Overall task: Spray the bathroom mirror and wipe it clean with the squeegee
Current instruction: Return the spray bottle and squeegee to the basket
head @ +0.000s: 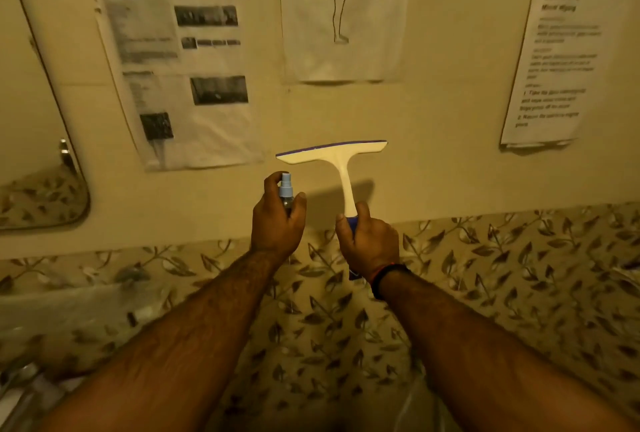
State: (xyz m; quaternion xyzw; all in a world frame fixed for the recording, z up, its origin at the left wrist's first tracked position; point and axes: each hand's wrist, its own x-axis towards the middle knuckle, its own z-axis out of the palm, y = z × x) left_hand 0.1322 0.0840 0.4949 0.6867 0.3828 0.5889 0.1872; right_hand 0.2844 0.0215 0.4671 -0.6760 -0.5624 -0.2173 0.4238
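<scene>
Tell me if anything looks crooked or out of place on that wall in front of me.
Yes. The printed sheet at left hangs clearly tilted, with wrinkled edges, and the instruction sheet at right leans too. The spray bottle in the left hand and squeegee in the right hand look intact.

the spray bottle (pixel 287 193) sat in the left hand (pixel 277 220), just left of the squeegee (pixel 334 158) in the right hand (pixel 369 241). the mirror (pixel 38 154) lay far left, printed sheets (pixel 180 78) on the wall behind.

A home bathroom: above the gripping hands, a plain cream wall (pixel 433 161) carries taped printed paper sheets (pixel 187 85); below them runs leaf-patterned beige tiling (pixel 519 258); far left, a rounded-corner mirror (pixel 38 168).
</scene>
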